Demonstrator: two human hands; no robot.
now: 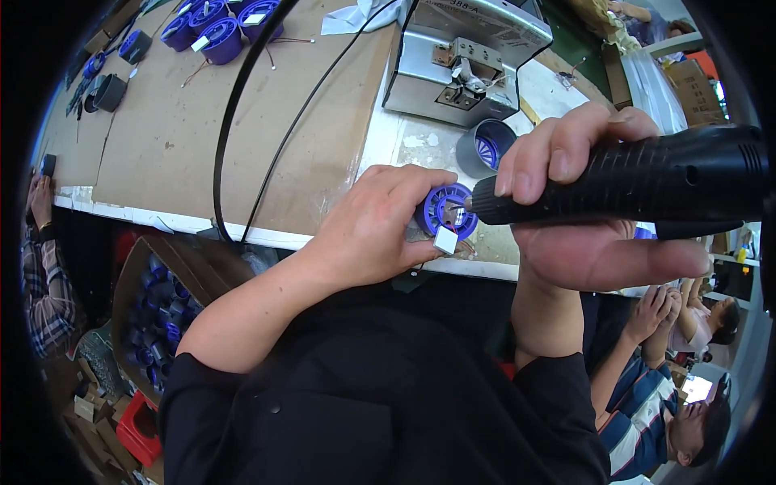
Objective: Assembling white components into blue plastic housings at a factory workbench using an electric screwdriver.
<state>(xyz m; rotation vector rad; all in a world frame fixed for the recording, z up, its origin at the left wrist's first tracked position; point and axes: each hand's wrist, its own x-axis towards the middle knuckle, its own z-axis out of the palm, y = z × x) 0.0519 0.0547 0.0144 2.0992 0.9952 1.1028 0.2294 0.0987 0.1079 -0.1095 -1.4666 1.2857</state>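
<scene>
My left hand grips a round purple plastic housing by its side, near the table's front edge. A small white block sits at the housing's near rim, beside my thumb. In my right hand is a black electric screwdriver, held level with its nose pointing left. Its tip reaches the middle of the purple housing; whether a screw is under it I cannot make out. Just beyond stands a grey cup with purple ribs inside.
A metal machine stands behind the cup. Several purple housings with wires are at the far left. A black cable crosses the table. A carton of purple parts stands at left. Other people work at both sides.
</scene>
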